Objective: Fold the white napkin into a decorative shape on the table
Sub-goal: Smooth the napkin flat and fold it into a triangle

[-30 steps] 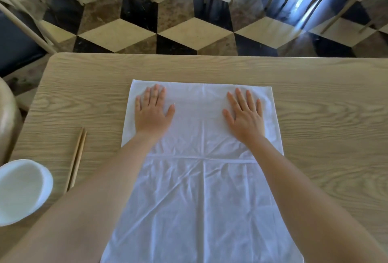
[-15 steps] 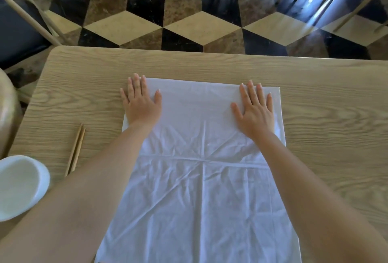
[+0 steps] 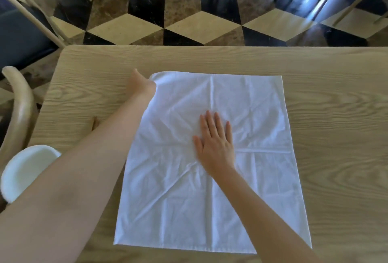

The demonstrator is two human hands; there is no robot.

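Note:
A white napkin [image 3: 247,115] lies spread flat on the wooden table [image 3: 325,115], creased in a cross and along diagonals. My left hand [image 3: 141,83] is at the napkin's far left corner and grips it; the corner is lifted and curled slightly, and the fingers are hidden under the cloth. My right hand [image 3: 214,143] lies flat with straight fingers on the napkin's middle, pressing it down.
A white bowl [image 3: 23,172] stands at the table's left edge, partly behind my left forearm. The tip of wooden chopsticks [image 3: 95,122] shows beside that arm. A curved chair back [image 3: 19,107] is at the left. Chair legs stand on the chequered floor beyond.
My left hand slid off to the far left corner and took hold of it. My right hand moved from the far right edge to the napkin's centre.

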